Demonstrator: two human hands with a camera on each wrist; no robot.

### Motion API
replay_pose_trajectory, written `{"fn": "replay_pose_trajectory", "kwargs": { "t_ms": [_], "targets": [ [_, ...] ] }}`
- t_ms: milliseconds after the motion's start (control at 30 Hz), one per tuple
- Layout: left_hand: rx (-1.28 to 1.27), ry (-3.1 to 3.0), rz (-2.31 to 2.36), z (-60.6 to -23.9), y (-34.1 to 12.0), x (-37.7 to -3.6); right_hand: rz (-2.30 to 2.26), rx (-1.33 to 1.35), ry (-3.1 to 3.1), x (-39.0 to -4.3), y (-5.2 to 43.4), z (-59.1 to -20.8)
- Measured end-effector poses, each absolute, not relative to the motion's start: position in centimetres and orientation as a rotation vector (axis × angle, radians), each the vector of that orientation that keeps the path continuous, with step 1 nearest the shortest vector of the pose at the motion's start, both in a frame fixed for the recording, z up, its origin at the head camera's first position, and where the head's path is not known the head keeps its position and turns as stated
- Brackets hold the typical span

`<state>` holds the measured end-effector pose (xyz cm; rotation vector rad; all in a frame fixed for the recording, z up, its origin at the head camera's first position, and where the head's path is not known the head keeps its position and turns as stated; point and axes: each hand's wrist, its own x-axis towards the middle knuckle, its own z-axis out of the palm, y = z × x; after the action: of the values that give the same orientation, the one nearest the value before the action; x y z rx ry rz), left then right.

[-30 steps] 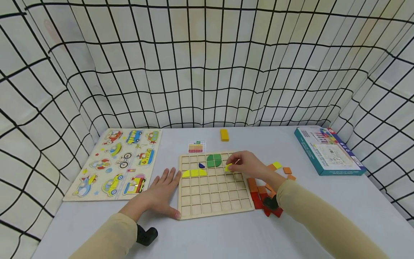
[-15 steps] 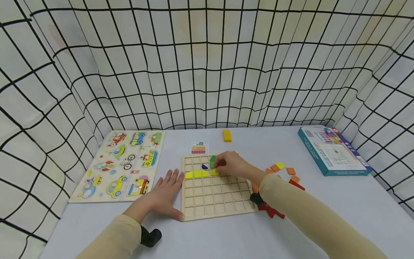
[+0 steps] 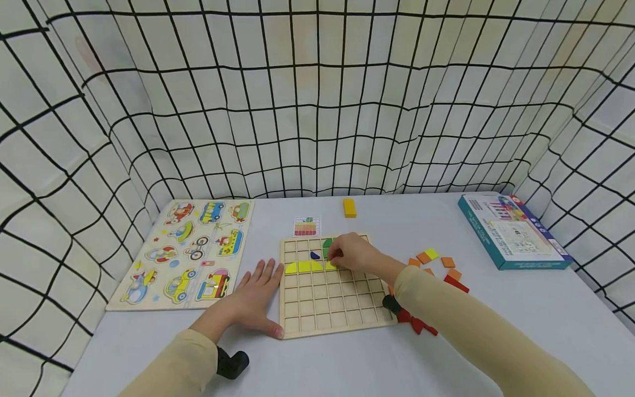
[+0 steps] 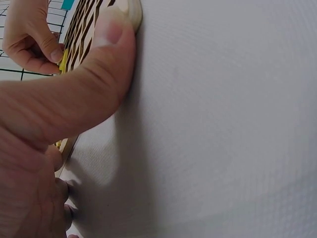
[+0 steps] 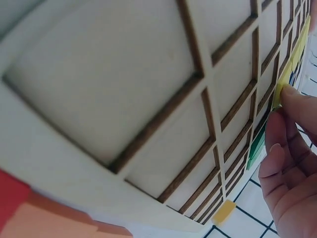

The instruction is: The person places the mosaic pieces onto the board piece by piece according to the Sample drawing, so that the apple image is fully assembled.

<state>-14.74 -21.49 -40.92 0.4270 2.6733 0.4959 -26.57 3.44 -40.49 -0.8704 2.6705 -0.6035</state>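
1. Wooden grid board [image 3: 329,300], landmark at table centre: square cells, flat on the grey table [image 3: 347,364].
2. Right hand [image 3: 353,252], over the board's upper middle: fingers curled, pinching a yellow piece [image 3: 329,265] down at a cell of the third row. Same pinch seen edge-on in the right wrist view, fingertips [image 5: 292,96] on the piece [image 5: 283,85].
3. Left hand [image 3: 253,295], against the board's left edge: flat on the table, fingers straight and spread, gripping nothing; thumb [image 4: 106,59] pressed to the board's near-left corner [image 4: 132,11].
4. Yellow row [image 3: 303,267], in the board's third row, left part: just left of the pinched piece.
5. Blue piece [image 3: 315,255] and green piece [image 3: 327,247], in the board's upper rows, just left of the right hand; green partly hidden by the fingers.
6. Loose orange, yellow and red pieces [image 3: 436,264], right of the board, on the table.
7. Pattern card [image 3: 307,226] and yellow block [image 3: 349,207], beyond the board's far edge.
8. Vehicle puzzle [image 3: 186,251], well left of the board; blue box [image 3: 513,231], well right of it.
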Motion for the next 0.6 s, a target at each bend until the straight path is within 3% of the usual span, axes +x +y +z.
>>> {"fn": "replay_pose_trajectory", "kwargs": {
  "t_ms": [367,600],
  "targets": [
    [0.41,2.669,0.494,-41.2,-21.4,-14.8,-0.504,-0.969,2.731,-25.9,3.9,-40.1],
    [0.423,2.671,0.482,-41.5,-21.6,-15.0,-0.635,-0.834,2.78,-26.2,9.2,-39.2]
  ]
}}
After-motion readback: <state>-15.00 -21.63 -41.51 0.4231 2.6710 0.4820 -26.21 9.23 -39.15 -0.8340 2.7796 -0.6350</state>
